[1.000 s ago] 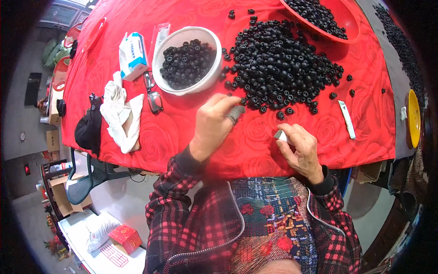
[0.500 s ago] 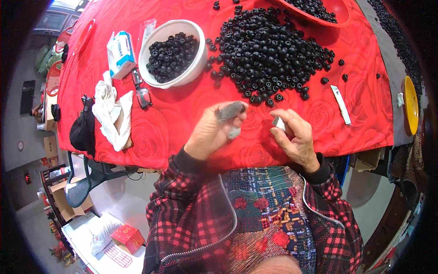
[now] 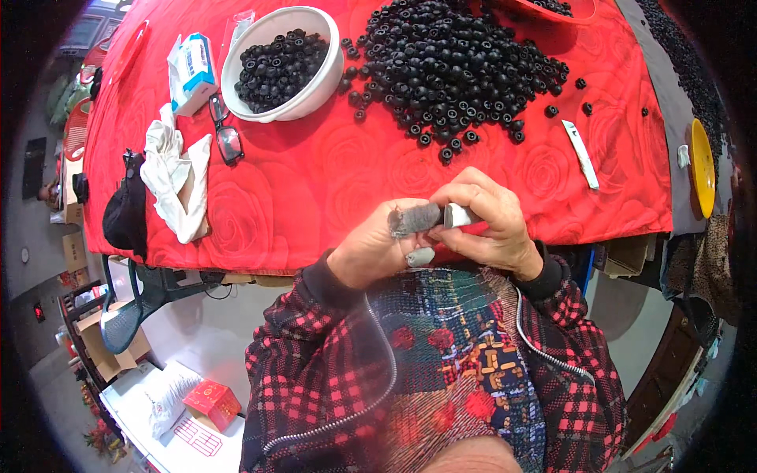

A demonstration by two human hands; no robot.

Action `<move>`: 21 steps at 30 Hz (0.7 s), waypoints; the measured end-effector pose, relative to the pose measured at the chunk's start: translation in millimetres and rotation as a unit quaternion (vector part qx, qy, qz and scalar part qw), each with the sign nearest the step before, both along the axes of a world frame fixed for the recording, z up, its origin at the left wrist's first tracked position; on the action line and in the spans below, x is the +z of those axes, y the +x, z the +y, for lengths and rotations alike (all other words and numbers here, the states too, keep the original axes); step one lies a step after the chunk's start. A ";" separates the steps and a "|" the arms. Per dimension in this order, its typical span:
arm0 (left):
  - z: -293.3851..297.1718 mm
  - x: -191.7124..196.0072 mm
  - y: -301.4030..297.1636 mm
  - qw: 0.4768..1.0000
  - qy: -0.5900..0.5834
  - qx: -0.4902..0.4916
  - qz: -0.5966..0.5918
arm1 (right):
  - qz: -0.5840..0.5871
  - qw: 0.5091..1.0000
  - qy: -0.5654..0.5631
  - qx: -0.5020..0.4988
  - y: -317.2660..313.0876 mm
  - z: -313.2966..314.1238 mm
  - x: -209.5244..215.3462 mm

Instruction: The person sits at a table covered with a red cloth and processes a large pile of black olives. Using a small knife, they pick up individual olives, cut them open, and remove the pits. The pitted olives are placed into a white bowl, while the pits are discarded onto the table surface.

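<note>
While both hands meet just past the near edge of the table (image 3: 315,229), the small work sits between them, above the person's lap. Starting at the left edge, a black bag (image 3: 126,213) hangs off the side and a white cloth (image 3: 177,177) lies next to it. A bit further in lie a pair of glasses (image 3: 225,134), a small box (image 3: 193,67) and a white bowl (image 3: 315,87) full of little black rings.

Next comes the left hand (image 3: 378,248). It is curled up, and its fingers wear grey covers. One covered finger (image 3: 414,219) points to the right, lying flat from left to right. Its tip touches the small grey tool (image 3: 457,215). The right hand (image 3: 493,225) is closed around that tool and holds it at the same height, so the two hands are touching. I cannot tell if a ring is pinched between them.

The big pile of black rings (image 3: 457,67) lies far from both hands, toward the far edge, with bare red cloth in between. The right hand is a little nearer to it. A thin white strip (image 3: 581,154) lies near the right edge.
</note>
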State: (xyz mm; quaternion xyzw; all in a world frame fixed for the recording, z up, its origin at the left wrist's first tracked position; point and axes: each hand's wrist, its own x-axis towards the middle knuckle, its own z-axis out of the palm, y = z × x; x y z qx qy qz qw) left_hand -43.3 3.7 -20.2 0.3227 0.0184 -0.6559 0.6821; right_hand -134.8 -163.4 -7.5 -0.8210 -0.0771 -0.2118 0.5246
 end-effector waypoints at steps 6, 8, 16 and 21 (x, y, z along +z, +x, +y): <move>7.6 7.4 6.9 0.987 -0.042 -0.128 -0.087 | 0.092 0.985 0.115 0.093 -3.3 -4.5 12.4; 9.0 6.4 3.6 0.985 -0.041 -0.109 -0.127 | 0.085 0.987 0.097 0.100 -3.0 -7.9 10.9; 3.3 15.4 2.0 0.998 0.003 -0.054 0.042 | 0.011 0.997 0.051 0.052 -6.2 -3.6 9.9; 7.8 -1.2 -3.3 0.999 -0.031 -0.029 -0.006 | 0.034 0.993 0.081 0.075 -1.0 -5.9 10.1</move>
